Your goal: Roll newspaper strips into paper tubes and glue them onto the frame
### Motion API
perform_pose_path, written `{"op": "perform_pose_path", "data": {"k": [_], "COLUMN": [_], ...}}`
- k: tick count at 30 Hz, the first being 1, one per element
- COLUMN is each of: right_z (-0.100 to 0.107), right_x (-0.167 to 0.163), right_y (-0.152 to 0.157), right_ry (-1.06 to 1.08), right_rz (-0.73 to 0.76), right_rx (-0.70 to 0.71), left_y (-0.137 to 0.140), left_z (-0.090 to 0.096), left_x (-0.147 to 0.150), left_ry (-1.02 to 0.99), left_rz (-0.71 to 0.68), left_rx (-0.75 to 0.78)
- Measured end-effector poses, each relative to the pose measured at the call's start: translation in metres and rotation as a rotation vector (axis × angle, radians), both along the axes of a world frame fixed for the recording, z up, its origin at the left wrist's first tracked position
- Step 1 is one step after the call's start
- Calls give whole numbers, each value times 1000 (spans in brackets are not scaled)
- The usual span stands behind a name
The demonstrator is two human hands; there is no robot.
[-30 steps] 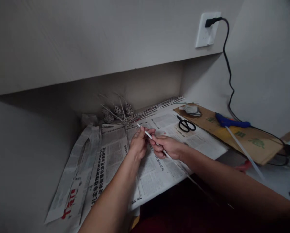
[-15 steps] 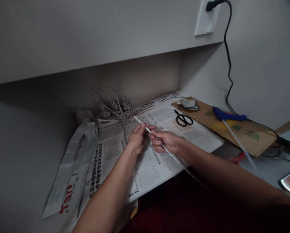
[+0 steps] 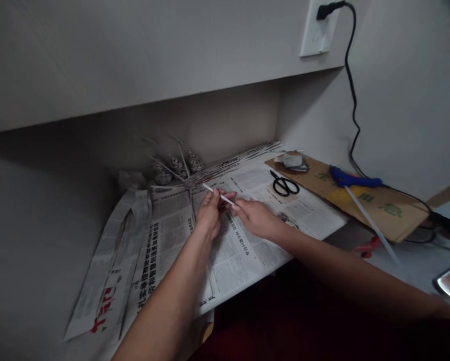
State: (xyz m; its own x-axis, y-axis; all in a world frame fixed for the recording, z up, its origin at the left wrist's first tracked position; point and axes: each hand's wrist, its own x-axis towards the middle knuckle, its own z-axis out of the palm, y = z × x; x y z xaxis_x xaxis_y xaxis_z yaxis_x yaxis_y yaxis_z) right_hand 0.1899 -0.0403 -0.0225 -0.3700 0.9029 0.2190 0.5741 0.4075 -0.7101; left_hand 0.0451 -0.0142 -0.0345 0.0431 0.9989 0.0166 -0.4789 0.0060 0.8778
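A thin white rolled-paper stick (image 3: 227, 199) runs slantwise between my hands, over the newspaper (image 3: 228, 255) on the tabletop. My left hand (image 3: 209, 211) pinches it near its upper end, and the tip pokes out beyond the thumb. Close by on the right, my right hand (image 3: 254, 216) has its fingers closed round the stick's lower part; the rest of it is hidden by the hand and forearm. Behind them lies a bundle of similar paper sticks (image 3: 243, 156). Several woven cone-shaped pieces (image 3: 177, 166) with sticks poking out stand at the back left.
Black-handled scissors (image 3: 284, 185) lie right of my hands. A blue glue gun (image 3: 354, 178) with a translucent glue stick rests on cardboard (image 3: 375, 208), its cord (image 3: 354, 110) hanging by the wall. Cut newspaper strips (image 3: 108, 260) lie left. An overhanging panel (image 3: 164, 55) is above the table.
My right hand has turned over on the stick, now showing its back, and its fingers have closed further. The stick's long lower end no longer shows below it. The left hand has shifted slightly left.
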Motion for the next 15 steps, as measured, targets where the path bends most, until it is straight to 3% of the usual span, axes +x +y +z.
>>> {"op": "perform_pose_path", "data": {"k": [4,6,8,11,15], "right_z": [-7,-10,-12,-13,-11], "right_x": [-1,1,5,10,15], "right_y": [1,1,-1,-3,-2], "right_ry": [564,719,738,677,604], "right_rz": [274,370,357,241,154], "right_rx": [-734,-955,-982,-807,-656], "left_y": [2,4,6,6,0], "left_z": [-2,-1,-1,0,1], "left_x": [-2,-4,-6,-8,-5], "left_ry": [-122,-148,-122,-4,190], "left_rz": [-74,-69,-19,41,-182], "left_rx": [-60,-84,-89,-56,18]}}
